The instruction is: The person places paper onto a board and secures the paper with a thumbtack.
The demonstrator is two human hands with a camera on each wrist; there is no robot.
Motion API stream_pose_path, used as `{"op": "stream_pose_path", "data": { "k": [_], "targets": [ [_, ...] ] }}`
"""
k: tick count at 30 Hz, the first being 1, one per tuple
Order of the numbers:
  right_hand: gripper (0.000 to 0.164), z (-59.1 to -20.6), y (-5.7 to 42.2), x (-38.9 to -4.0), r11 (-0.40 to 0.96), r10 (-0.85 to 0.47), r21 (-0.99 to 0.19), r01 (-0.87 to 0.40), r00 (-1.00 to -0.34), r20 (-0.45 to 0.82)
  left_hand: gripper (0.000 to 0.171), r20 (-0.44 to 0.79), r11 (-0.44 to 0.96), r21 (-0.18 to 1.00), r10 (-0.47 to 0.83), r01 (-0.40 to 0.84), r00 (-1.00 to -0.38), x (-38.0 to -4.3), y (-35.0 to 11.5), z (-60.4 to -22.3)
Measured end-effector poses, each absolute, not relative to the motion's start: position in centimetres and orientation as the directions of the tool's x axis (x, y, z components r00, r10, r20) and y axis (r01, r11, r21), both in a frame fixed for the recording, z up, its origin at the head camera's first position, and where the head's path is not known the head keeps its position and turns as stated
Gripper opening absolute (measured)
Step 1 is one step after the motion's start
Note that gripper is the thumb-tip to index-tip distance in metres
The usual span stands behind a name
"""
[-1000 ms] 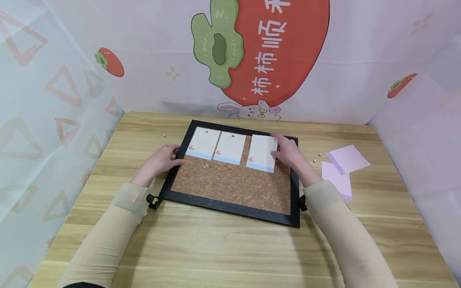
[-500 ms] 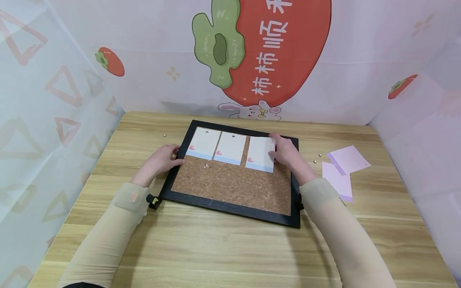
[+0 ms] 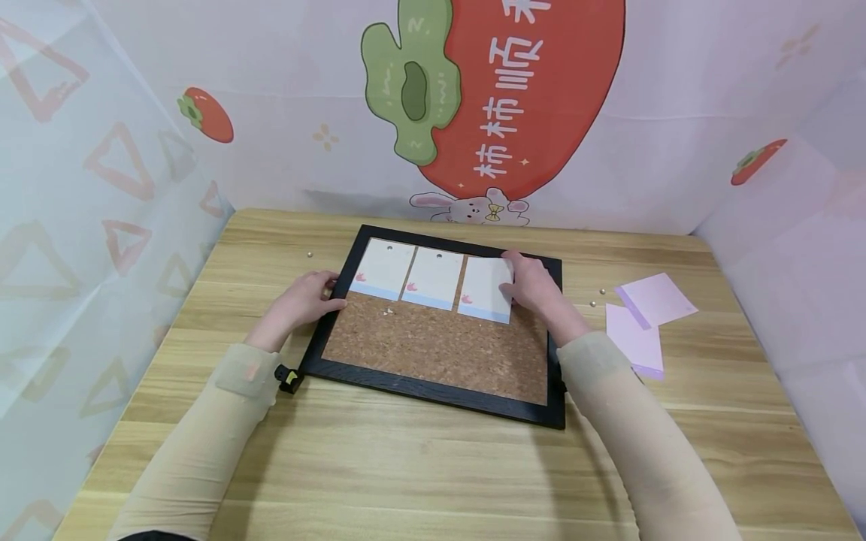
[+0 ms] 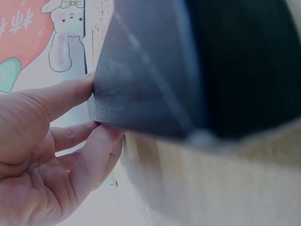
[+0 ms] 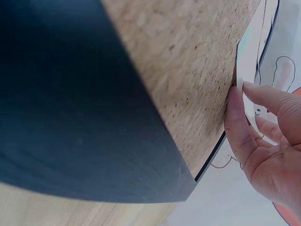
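Observation:
A corkboard (image 3: 433,353) with a black frame (image 4: 146,70) lies slightly turned on the table. My left hand (image 3: 306,300) grips its left edge, thumb on the frame and fingers at the outer side. Along the board's upper part, two white cards, the left one (image 3: 379,269) and the middle one (image 3: 431,278), each have a small round pin at the top. My right hand (image 3: 534,289) pinches the right edge of a third white card (image 3: 484,289), which lies over the cork right of the others. In the right wrist view the card (image 5: 245,63) stands slightly off the cork by the fingertips.
Two pink-purple note sheets (image 3: 655,300) overlap on the table at the right. Small round pins (image 3: 602,291) lie near them, and another pin (image 3: 310,255) is at the back left. Tiny silvery bits (image 3: 388,312) sit on the cork. A patterned cloth backdrop rises behind the table.
My right hand has slid the third card a little to the left, closer to the middle card. The left hand stays on the board's edge.

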State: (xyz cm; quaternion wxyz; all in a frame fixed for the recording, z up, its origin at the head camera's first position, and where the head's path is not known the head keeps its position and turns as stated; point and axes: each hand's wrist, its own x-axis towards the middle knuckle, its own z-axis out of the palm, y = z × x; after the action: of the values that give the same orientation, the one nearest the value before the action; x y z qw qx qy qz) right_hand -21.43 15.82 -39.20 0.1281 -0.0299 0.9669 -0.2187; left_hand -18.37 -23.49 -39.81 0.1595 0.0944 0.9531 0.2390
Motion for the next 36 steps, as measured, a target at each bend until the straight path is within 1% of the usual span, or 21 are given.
{"op": "stream_pose_path", "data": {
  "k": [14,22,29,36],
  "targets": [
    [0.063,-39.23,15.63,-21.53,0.916,-0.085,-0.4,0.022,-0.965,-0.25,0.062,-0.266,0.868,0.485,0.258,0.102,-0.929,-18.44,-23.35,-39.6],
    [0.064,-39.41,15.73,-21.57,0.924,-0.105,-0.383,-0.008,-0.967,-0.232,0.062,-0.275,0.865,0.493,0.259,0.095,-0.926,-18.45,-23.29,-39.67],
    [0.065,-39.62,15.71,-21.64,0.94,-0.106,-0.34,-0.024,-0.969,-0.224,0.062,-0.276,0.868,0.487,0.256,0.094,-0.927,-18.38,-23.43,-39.59],
    [0.067,-39.79,15.81,-21.48,0.946,-0.099,-0.323,-0.032,-0.976,-0.194,0.063,-0.287,0.862,0.5,0.255,0.082,-0.923,-18.42,-23.53,-39.67]
  ]
}}
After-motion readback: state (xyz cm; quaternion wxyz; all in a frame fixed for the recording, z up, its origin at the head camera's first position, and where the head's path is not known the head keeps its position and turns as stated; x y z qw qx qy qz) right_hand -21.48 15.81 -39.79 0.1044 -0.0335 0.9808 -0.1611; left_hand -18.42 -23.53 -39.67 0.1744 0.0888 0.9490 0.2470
